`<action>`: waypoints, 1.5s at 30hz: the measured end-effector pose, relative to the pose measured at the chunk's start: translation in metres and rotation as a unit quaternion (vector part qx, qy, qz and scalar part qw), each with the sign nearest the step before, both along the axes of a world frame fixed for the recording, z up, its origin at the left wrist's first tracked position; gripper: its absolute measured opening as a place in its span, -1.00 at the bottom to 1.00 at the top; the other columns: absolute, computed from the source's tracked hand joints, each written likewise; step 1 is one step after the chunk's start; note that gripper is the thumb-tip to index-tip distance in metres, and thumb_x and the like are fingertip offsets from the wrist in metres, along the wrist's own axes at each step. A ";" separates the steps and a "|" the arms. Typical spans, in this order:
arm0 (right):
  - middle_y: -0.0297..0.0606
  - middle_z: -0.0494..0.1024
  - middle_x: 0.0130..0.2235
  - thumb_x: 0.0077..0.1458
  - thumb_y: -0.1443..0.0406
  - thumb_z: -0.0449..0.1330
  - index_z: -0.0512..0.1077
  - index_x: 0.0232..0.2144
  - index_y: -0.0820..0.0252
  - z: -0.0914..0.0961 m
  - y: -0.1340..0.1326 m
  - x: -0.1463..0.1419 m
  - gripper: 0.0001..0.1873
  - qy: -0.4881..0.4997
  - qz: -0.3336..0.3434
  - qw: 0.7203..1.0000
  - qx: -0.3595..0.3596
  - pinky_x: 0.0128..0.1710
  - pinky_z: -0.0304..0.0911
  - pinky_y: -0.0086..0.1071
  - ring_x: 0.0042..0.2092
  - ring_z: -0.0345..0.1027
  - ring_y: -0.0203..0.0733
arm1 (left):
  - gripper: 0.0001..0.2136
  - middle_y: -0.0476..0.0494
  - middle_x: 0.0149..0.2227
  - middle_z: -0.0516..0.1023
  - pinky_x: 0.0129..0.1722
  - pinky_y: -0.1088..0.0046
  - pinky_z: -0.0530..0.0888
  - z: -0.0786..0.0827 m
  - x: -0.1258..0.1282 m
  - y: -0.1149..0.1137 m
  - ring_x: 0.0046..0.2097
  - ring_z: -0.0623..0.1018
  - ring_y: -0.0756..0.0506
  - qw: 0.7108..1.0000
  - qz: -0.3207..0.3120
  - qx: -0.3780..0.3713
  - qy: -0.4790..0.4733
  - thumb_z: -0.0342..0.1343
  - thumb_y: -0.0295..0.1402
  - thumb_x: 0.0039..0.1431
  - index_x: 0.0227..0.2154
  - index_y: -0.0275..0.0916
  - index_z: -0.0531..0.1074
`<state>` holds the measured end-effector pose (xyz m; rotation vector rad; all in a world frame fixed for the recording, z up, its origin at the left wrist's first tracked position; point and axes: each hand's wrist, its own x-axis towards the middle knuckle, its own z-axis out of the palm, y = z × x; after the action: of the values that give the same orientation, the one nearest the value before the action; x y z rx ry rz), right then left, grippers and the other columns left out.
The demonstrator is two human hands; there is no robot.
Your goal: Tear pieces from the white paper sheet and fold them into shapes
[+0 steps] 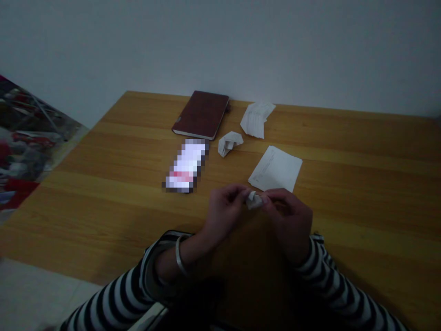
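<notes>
A small folded piece of white paper (254,200) is pinched between my two hands above the near part of the table. My left hand (225,209) grips its left edge with thumb and fingertips. On the other side my right hand (291,218) holds the right edge in the same way, fingers closed. Just beyond the hands lies a stack of white paper sheets (277,168) with faint writing near one edge. Farther back a folded paper piece (229,142) stands on the wood. Behind it is a row of nested folded paper pieces (257,118).
The wooden table (361,184) meets a pale wall (220,46) at its back. A brown notebook (203,114) lies near that edge, with a lit phone (187,165), its screen pixelated, in front of it. Cluttered items (27,142) lie beyond the table's left edge.
</notes>
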<state>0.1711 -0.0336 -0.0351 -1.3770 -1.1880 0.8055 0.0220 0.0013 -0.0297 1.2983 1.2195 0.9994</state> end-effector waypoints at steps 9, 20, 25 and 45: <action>-0.28 0.64 -0.34 0.12 0.26 0.27 0.54 -0.35 0.15 -0.003 0.000 0.004 -0.92 0.004 -0.048 0.999 -0.002 -0.29 0.47 -0.33 -0.31 0.53 -0.22 | -0.89 -0.10 -0.31 0.58 -0.26 0.49 0.47 0.005 -0.003 0.008 -0.29 0.54 -0.02 0.995 -0.060 -0.011 -0.083 0.17 -0.34 0.19 -0.27 -0.27 0.47; -0.32 0.64 -0.30 0.15 0.38 0.22 0.49 -0.34 0.09 0.005 -0.004 0.010 -0.92 -0.091 -0.039 0.989 0.107 -0.20 0.48 -0.30 -0.25 0.55 -0.21 | -0.92 -0.21 -0.20 0.63 -0.15 0.36 0.53 0.015 -0.013 0.016 -0.15 0.60 -0.11 0.986 -0.120 -0.007 -0.112 0.23 -0.37 0.14 -0.40 -0.29 0.51; -0.31 0.64 -0.27 0.16 0.42 0.19 0.46 -0.34 0.09 0.004 -0.008 0.006 -0.88 -0.071 -0.043 0.985 0.149 -0.14 0.45 -0.20 -0.20 0.55 -0.16 | -0.81 -0.20 -0.09 0.64 -0.24 0.41 0.57 0.006 -0.007 0.011 -0.16 0.64 -0.09 0.958 -0.022 -0.162 -0.234 0.18 -0.23 0.19 -0.40 -0.26 0.43; -0.27 0.65 -0.24 0.10 0.39 0.27 0.59 -0.25 0.07 -0.002 0.000 0.007 -0.83 -0.126 0.064 0.986 0.088 -0.19 0.51 -0.25 -0.21 0.55 -0.19 | -0.87 -0.21 -0.11 0.66 -0.01 0.23 0.56 0.014 0.001 -0.003 -0.02 0.62 -0.17 0.979 -0.019 -0.039 -0.199 0.17 -0.33 0.22 -0.40 -0.25 0.40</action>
<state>0.1783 -0.0333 -0.0375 -1.2916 -1.5211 0.6091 0.0227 -0.0016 -0.0158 0.9959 0.9134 1.1081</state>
